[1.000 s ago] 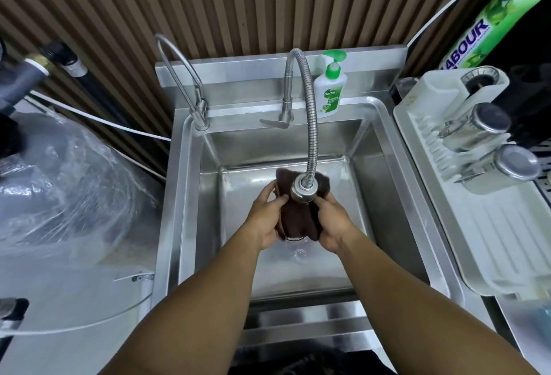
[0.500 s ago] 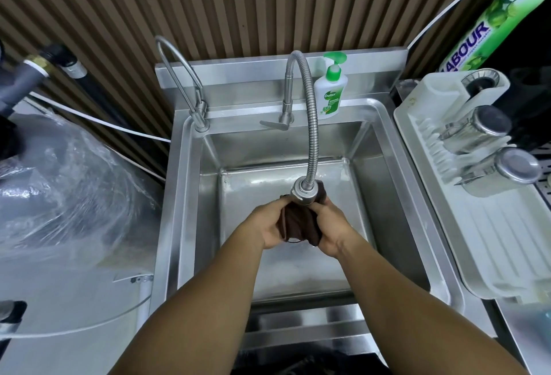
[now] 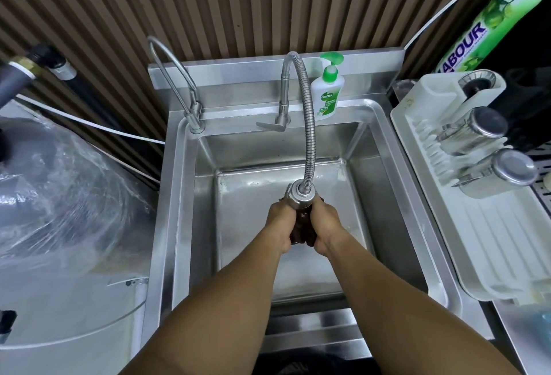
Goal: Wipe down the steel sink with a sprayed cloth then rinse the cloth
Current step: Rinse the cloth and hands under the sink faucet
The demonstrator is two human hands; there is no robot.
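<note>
Left hand (image 3: pixel 278 225) and right hand (image 3: pixel 327 227) squeeze the bunched dark brown cloth (image 3: pixel 304 230) between them, fingers curled tightly round it, directly beneath the spray head (image 3: pixel 299 198), over the steel sink (image 3: pixel 396 195) floor.

A brown slatted wall (image 3: pixel 238 2) is seen behind; a white rack (image 3: pixel 492 240) is set right, plastic sheeting (image 3: pixel 59 195) left.

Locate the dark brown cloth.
Head view, centre: the dark brown cloth is bunched between the left hand and right hand, under the flexible steel faucet head.
</note>
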